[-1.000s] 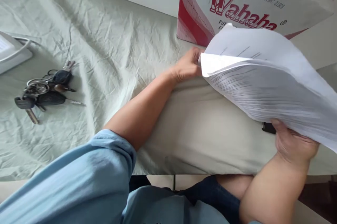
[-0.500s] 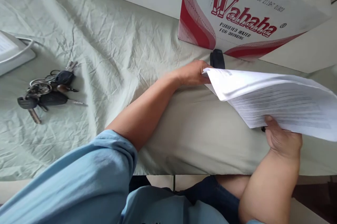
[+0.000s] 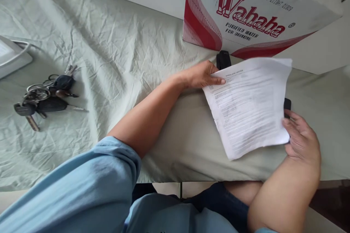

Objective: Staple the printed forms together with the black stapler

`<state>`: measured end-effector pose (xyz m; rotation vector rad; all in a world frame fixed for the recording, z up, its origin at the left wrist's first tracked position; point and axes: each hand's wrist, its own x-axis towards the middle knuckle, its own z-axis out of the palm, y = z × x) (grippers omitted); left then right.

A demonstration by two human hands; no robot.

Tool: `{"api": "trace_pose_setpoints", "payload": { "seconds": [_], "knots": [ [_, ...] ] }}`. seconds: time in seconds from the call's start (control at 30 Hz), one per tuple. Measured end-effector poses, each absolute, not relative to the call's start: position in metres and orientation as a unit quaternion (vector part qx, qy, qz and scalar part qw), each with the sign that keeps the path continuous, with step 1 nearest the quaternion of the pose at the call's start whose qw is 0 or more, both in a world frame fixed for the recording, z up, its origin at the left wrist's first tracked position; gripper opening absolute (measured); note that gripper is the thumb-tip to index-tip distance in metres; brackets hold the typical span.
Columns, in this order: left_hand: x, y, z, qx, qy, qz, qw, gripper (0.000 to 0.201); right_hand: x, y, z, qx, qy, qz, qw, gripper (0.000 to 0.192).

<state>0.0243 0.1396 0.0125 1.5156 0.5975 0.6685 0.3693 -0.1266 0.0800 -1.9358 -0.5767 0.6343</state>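
Note:
Printed sheets of paper [image 3: 248, 112], with lines of small text and a heading at the top, are held up over the cloth, slightly curled. My left hand [image 3: 203, 75] grips their upper left corner, its thumb on top of the page and its other fingers behind. At the lower right edge, my right hand [image 3: 302, 134] pinches the sheets between thumb and fingers. A small black object [image 3: 287, 104] shows just past the right fingertips, partly hidden by the paper; its kind is unclear. Another black object [image 3: 223, 59] stands beyond my left hand, close to the box.
A white and red Wahaha water carton [image 3: 246, 18] stands at the back right. To the left, a bunch of keys [image 3: 47, 96] lies on the wrinkled pale green cloth [image 3: 115, 43], near a white device [image 3: 13, 58] with a cable.
The sheets have swung over from the right and now lie flatter, printed side facing me. My left thumb has come onto the top page, and my right hand has shifted slightly right.

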Motion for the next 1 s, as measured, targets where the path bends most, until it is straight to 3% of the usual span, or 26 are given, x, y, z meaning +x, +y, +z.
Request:
{"api": "trace_pose_setpoints", "payload": {
  "seconds": [0.2, 0.37, 0.5, 0.63, 0.8, 1.0],
  "knots": [
    [0.021, 0.135, 0.030, 0.710, 0.205, 0.147, 0.657, 0.038, 0.358, -0.130, 0.074, -0.731, -0.348, 0.342, 0.477, 0.080],
    [0.019, 0.131, 0.040, 0.736, 0.201, 0.122, 0.635, 0.028, 0.333, -0.122, 0.048, -0.735, -0.395, 0.328, 0.443, 0.053],
    [0.018, 0.131, 0.042, 0.730, 0.215, 0.134, 0.635, 0.021, 0.338, -0.117, 0.036, -0.782, -0.340, 0.321, 0.412, 0.059],
    [0.020, 0.130, 0.045, 0.698, 0.267, 0.136, 0.650, 0.006, 0.346, -0.119, 0.043, -0.782, -0.289, 0.325, 0.446, 0.060],
    [0.022, 0.126, 0.055, 0.687, 0.294, 0.135, 0.651, 0.025, 0.345, -0.124, 0.053, -0.771, -0.297, 0.317, 0.466, 0.056],
    [0.021, 0.123, 0.062, 0.701, 0.300, 0.110, 0.637, 0.029, 0.347, -0.127, 0.048, -0.773, -0.325, 0.323, 0.439, 0.056]
  ]
}}
